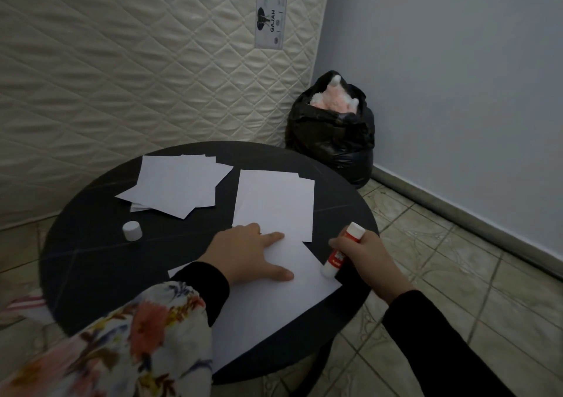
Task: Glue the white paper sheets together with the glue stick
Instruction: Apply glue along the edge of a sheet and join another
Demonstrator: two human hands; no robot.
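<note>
Nearest the camera, one white sheet (274, 305) lay on the round black table (91, 259), its near end reaching toward the table's edge. The left hand (246, 250) pressed flat on it with fingers spread and straight, holding it still. The right hand (362, 253) gripped the single glue stick (341, 252), tilted, with its glue end down on the sheet's right corner and its red-banded base pointing up. By the look of it, gluing was only starting on this sheet: the stick sat at one corner, and no glue trace could be made out on the paper.

Just beyond the left hand lay a second group of paper (274, 205), at least two sheets overlapping, one offset to the right beneath the other; whether these were already stuck together could not be told. To the left stood one white cap (132, 230), off the stick and well apart from it. Farther back on the left was a loose stack of sheets (179, 183), fanned out, perhaps five or six though the exact count was unclear, which suggested much joining remained.

Behind the table stood one black bag (332, 141) against a quilted mattress (137, 61).
</note>
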